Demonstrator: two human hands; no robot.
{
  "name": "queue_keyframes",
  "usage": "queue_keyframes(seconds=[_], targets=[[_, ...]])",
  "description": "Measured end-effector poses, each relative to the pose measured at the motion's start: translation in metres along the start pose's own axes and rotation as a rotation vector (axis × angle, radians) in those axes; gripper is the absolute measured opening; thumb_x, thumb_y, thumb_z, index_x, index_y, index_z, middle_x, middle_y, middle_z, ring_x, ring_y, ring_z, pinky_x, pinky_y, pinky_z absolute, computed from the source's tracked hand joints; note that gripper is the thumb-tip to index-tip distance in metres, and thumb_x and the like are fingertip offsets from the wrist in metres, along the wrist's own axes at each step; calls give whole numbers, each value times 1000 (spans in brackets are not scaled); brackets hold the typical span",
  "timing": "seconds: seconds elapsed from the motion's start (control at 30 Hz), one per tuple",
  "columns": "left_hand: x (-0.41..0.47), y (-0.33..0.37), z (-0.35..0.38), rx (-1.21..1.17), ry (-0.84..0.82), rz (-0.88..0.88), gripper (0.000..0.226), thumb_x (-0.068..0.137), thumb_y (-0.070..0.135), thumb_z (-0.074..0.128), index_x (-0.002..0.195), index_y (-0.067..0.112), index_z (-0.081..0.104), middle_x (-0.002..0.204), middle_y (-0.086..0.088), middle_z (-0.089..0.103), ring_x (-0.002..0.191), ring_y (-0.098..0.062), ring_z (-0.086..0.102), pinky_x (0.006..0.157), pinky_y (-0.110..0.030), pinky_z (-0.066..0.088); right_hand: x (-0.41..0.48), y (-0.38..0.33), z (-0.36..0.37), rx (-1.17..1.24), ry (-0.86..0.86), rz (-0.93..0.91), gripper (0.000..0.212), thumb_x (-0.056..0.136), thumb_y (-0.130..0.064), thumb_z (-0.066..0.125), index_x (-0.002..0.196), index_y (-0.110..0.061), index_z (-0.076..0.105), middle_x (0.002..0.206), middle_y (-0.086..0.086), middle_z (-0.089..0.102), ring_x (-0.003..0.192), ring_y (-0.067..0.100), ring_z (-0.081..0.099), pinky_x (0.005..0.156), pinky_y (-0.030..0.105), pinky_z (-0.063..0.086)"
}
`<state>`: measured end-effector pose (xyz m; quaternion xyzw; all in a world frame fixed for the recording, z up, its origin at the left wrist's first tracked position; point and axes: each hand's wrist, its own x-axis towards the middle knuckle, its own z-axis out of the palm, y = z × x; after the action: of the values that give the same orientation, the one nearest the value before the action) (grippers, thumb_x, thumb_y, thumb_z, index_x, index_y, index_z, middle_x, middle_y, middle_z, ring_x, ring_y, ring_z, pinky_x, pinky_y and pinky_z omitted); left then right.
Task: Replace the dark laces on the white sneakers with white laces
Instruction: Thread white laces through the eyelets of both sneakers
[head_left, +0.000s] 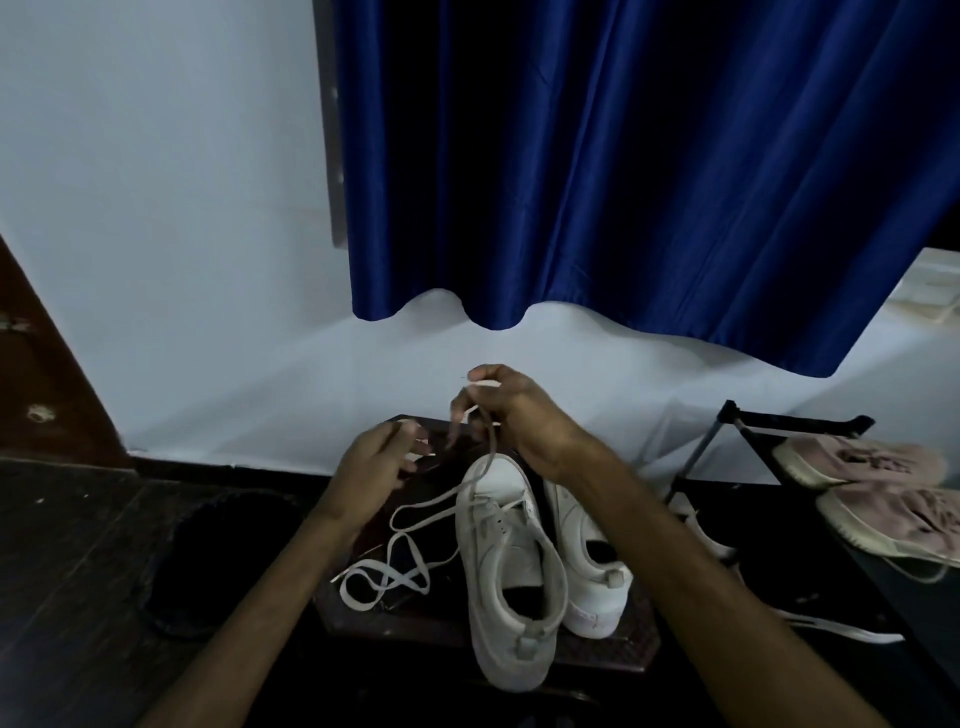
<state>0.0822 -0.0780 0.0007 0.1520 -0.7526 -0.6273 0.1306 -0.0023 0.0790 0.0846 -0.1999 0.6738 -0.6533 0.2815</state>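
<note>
Two white sneakers stand side by side on a small dark table (613, 652), toes pointing away from me. The left sneaker (506, 587) has a white lace (410, 522) threaded through its front eyelets. One end of that lace rises to my right hand (511, 415), which pinches it above the toe. The other end lies in loose loops on the table to the left. My left hand (376, 467) hovers beside the toe with fingers spread, holding nothing. The right sneaker (587, 566) shows no lace and is partly hidden by my right forearm.
A dark pile (208, 561), possibly cloth or laces, lies on the floor at left. A black rack (779, 431) at right carries a pair of pink sneakers (872, 499). A blue curtain (623, 171) hangs over the pale wall behind.
</note>
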Motion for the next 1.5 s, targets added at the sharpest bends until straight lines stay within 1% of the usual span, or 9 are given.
queue_keyframes(seconds=[0.13, 0.33, 0.5, 0.57, 0.67, 0.83, 1.03, 1.23, 1.5], targets=[[20, 37, 10, -349, -217, -384, 53, 103, 47, 35, 84, 7, 66, 77, -12, 67, 70, -25, 66, 67, -36, 56, -5, 13, 20, -35, -133, -43, 9, 100, -2, 42, 98, -11, 40, 76, 13, 65, 59, 15, 54, 57, 19, 43], [51, 62, 0, -799, 38, -331, 27, 104, 18, 41, 96, 5, 63, 76, -3, 58, 58, -11, 53, 54, -25, 52, -12, 31, 22, -71, -179, 12, 9, 99, 0, 42, 101, -8, 38, 83, 19, 66, 65, 15, 62, 66, 23, 48], [38, 67, 5, -401, 11, -165, 25, 101, 27, 50, 98, 13, 71, 72, 5, 46, 49, -5, 30, 38, -16, 22, -21, 37, -2, -604, 64, -35, 15, 98, -26, 55, 108, -15, 52, 103, 1, 67, 96, 18, 63, 82, 28, 46], [26, 59, 16, -217, -11, -108, 28, 98, 33, 55, 95, 13, 73, 75, 4, 47, 51, -7, 29, 42, -18, 23, -33, 32, -22, -924, 207, -38, 22, 98, -33, 53, 107, -13, 56, 102, 3, 67, 93, 19, 61, 77, 29, 44], [12, 38, 42, -128, -32, -23, 30, 97, 28, 57, 89, 3, 71, 63, 9, 53, 46, 0, 40, 43, -14, 30, -51, 36, -46, -1198, 127, 137, 35, 90, -51, 56, 99, -17, 62, 99, 1, 67, 95, 20, 61, 83, 34, 48], [0, 6, 71, 12, -192, 96, 23, 93, 8, 60, 80, 23, 72, 66, 0, 67, 64, -9, 60, 66, -27, 48, -55, 45, -50, -1235, -56, 328, 41, 83, -59, 57, 104, -24, 64, 108, -4, 66, 103, 17, 59, 101, 39, 41], [-8, -9, 88, 141, -197, -13, 18, 93, 10, 58, 84, 19, 71, 75, 8, 68, 72, -7, 63, 71, -26, 49, -48, 47, -55, -1200, 3, 221, 24, 80, -31, 65, 95, -15, 75, 90, 3, 72, 86, 15, 65, 78, 31, 55], [-9, -12, 96, 332, -161, 95, 17, 86, 30, 69, 82, 15, 73, 81, 0, 72, 79, -16, 67, 74, -36, 53, -53, 45, -69, -1051, -30, 198, 26, 82, -10, 64, 106, -16, 74, 67, -15, 60, 63, -4, 54, 56, 5, 39], [-17, -7, 103, 604, -103, 127, 30, 93, 39, 56, 98, 13, 68, 104, 0, 70, 99, -22, 64, 82, -39, 51, -43, 48, -77, -981, -27, 252, 25, 79, -4, 64, 98, -14, 76, 61, -9, 59, 56, -1, 48, 55, 13, 37]])
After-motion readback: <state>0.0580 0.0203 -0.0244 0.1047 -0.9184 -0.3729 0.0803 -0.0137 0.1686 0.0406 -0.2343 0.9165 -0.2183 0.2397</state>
